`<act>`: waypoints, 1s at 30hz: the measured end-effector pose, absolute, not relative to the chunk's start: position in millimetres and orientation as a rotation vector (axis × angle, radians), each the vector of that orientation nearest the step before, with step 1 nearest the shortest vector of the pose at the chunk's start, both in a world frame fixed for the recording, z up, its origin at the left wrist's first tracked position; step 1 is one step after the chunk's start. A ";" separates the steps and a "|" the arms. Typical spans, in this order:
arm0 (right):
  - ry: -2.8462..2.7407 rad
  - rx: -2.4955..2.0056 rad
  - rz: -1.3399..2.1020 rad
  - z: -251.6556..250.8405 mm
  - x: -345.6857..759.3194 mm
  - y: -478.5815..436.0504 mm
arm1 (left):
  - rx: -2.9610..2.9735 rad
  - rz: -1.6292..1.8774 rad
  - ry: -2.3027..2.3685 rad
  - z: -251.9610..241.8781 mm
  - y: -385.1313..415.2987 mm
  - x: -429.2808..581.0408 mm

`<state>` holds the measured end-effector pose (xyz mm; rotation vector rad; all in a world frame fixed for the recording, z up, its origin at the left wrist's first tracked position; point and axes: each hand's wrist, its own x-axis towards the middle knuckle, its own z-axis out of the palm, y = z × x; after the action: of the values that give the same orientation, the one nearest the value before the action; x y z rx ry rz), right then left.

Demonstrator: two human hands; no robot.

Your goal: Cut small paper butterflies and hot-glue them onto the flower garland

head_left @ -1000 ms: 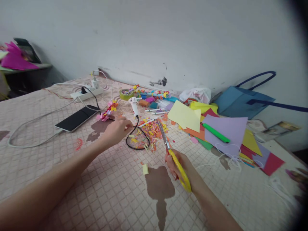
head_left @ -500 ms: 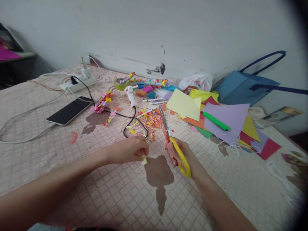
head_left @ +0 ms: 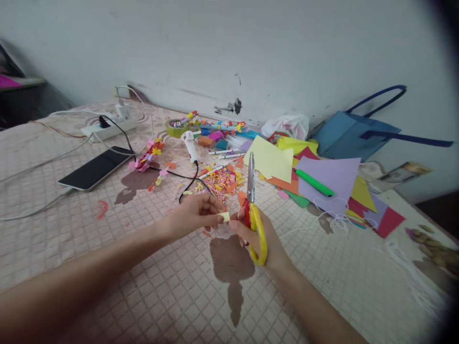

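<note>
My left hand (head_left: 195, 215) pinches a small pale yellow paper piece (head_left: 225, 217) between thumb and fingers, lifted just above the patterned cloth (head_left: 107, 267). My right hand (head_left: 263, 239) grips yellow-handled scissors (head_left: 253, 210) with the closed blades pointing up and away. The thumb of my right hand touches the paper piece, so both hands meet over it. A heap of coloured paper scraps (head_left: 222, 181) lies just beyond the hands.
A white glue gun (head_left: 189, 142) with a black cord lies past the scraps. Coloured paper sheets (head_left: 322, 181) and a green marker (head_left: 314, 183) spread to the right, a blue bag (head_left: 353, 136) behind. A phone (head_left: 93, 168) and power strip (head_left: 107, 128) sit left.
My left hand came back from near the paper flower, picked the yellow paper piece off the cloth and raised it. My right hand turned the scissors upright and closed in on the piece.
</note>
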<state>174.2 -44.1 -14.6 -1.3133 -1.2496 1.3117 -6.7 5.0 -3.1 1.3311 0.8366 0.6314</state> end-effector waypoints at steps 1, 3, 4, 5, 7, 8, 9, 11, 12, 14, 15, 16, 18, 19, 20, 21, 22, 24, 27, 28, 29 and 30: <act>-1.248 -1.309 1.301 -15.9 171.7 -44.5 | 1.309 0.645 0.837 -4.5 2.9 -4.7; -1.246 -1.294 1.274 -18.5 168.2 -45.1 | 1.296 0.647 0.835 -6.5 -0.8 -2.1; -1.241 -1.285 1.262 -19.6 167.2 -45.2 | 1.301 0.640 0.830 -7.1 -2.1 -1.5; -1.233 -1.275 1.253 -20.7 166.8 -45.1 | 1.310 0.631 0.824 -7.6 -3.0 -1.4; -1.214 -1.270 1.246 -22.3 166.9 -44.5 | 1.336 0.616 0.814 -8.4 -3.5 -1.7; -1.202 -1.279 1.244 -22.8 167.3 -44.1 | 1.345 0.607 0.812 -8.8 -3.2 -2.1; -1.189 -1.296 1.242 -23.1 167.8 -43.7 | 1.347 0.597 0.814 -9.0 -2.8 -2.4; -1.172 -1.323 1.237 -22.9 168.9 -43.0 | 1.335 0.579 0.824 -8.8 -2.1 -2.9; -1.171 -1.328 1.235 -22.6 169.4 -42.8 | 1.326 0.574 0.829 -8.4 -1.9 -2.9; -1.188 -1.329 1.235 -21.8 170.2 -42.5 | 1.307 0.571 0.849 -7.2 -1.8 -2.7; -1.199 -1.332 1.236 -21.4 170.4 -42.5 | 1.306 0.574 0.862 -6.5 -2.0 -2.5; -1.209 -1.336 1.241 -21.1 170.5 -42.6 | 1.313 0.577 0.872 -5.9 -2.1 -2.3; -1.225 -1.338 1.254 -20.6 170.2 -42.8 | 1.358 0.580 0.868 -5.3 -2.4 -2.2; -1.228 -1.334 1.256 -20.5 170.0 -43.1 | 1.389 0.582 0.857 -5.4 -2.5 -2.3; -1.227 -1.327 1.254 -20.3 169.8 -43.3 | 1.417 0.581 0.844 -5.7 -2.6 -2.4; -1.221 -1.323 1.250 -20.1 169.6 -43.5 | 1.437 0.579 0.836 -6.3 -2.6 -2.6; -1.213 -1.322 1.245 -20.0 169.6 -43.7 | 1.444 0.580 0.835 -7.0 -2.5 -2.7; -1.186 -1.317 1.236 -19.6 169.8 -44.1 | 1.427 0.588 0.846 -8.8 -2.1 -3.0; -1.151 -1.276 1.268 -19.8 170.2 -44.1 | 1.391 0.602 0.863 -11.0 -1.7 -3.0; -1.150 -1.268 1.281 -20.1 170.3 -43.9 | 1.384 0.603 0.861 -11.2 -1.6 -2.8; -1.153 -1.268 1.290 -20.5 170.2 -43.7 | 1.378 0.600 0.857 -11.0 -1.7 -2.5; -1.159 -1.272 1.296 -21.0 170.2 -43.5 | 1.371 0.595 0.854 -10.5 -1.7 -2.2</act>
<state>170.2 -43.5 -21.0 -1.2722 -1.1594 1.2962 -2.2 -1.7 -10.5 1.3710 0.8544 0.5949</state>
